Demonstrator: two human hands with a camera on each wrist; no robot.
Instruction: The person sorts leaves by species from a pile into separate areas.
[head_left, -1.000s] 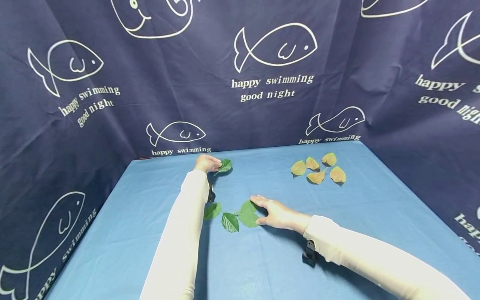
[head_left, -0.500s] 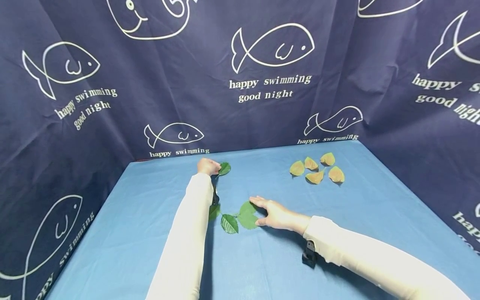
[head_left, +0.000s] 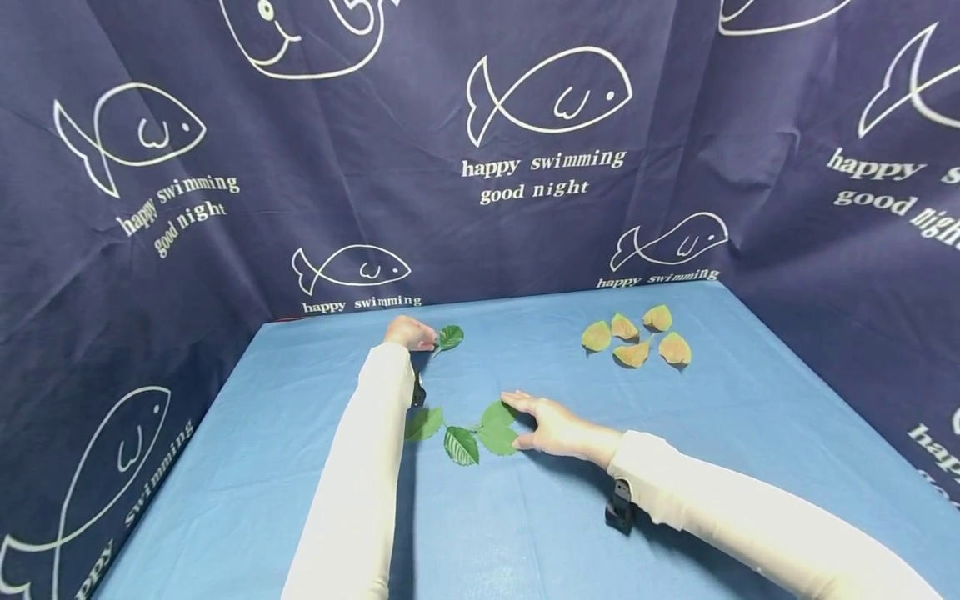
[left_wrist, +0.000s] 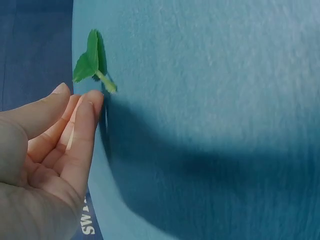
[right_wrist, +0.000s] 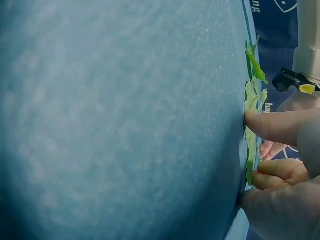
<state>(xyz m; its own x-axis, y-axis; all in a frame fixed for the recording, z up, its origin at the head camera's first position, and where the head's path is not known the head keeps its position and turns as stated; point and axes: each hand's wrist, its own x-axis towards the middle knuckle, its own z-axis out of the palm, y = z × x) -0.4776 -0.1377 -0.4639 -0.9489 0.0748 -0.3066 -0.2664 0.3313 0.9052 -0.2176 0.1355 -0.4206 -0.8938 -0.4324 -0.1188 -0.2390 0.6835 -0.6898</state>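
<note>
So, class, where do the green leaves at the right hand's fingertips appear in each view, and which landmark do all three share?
Head: green leaves below centre, at the right hand.
Left wrist: not in it; the separate leaf there is near the left hand.
Right wrist: near the right edge, seen edge-on.
Landmark: blue cloth.

At the far left of the blue cloth point(head_left: 510, 525), the person's left hand point(head_left: 410, 332) was just beside a small green sprig point(head_left: 451, 337). Nearer, the right hand point(head_left: 557, 428) touched the right side of a green leaf cluster point(head_left: 461, 446); yellowish-orange leaves point(head_left: 633, 355) lay far right.
</note>
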